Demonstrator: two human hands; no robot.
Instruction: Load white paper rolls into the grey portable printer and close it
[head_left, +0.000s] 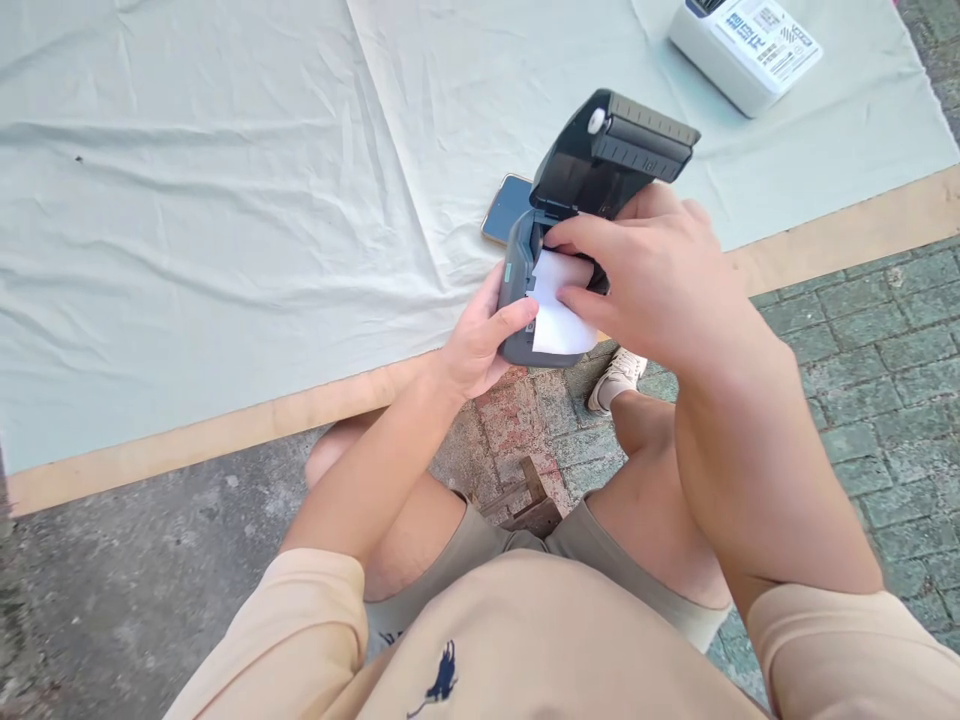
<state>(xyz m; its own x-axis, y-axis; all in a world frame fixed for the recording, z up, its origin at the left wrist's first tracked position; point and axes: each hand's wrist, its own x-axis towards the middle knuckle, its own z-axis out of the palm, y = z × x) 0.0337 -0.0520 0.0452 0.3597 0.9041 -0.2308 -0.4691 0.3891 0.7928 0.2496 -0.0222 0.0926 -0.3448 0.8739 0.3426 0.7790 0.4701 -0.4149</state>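
A dark grey portable label printer (pixel 516 270) is held up over the table's near edge, its black lid (pixel 581 165) swung open. My left hand (pixel 484 335) grips the printer's left side, with the thumb on the front rim near the paper. Inside the bay sits a white paper roll (pixel 555 305), its loose end hanging over the front. My right hand (pixel 660 265) reaches in from the right, index finger and thumb closed about the roll. The palm hides part of the bay's right side.
A smartphone (pixel 507 208) lies on the pale cloth (pixel 262 200) just behind the printer. At the back right stands a white box-shaped device (pixel 750 55) with a printed label. The table's bare wooden edge (pixel 337 395) runs in front of my knees, above brick paving (pixel 885 400).
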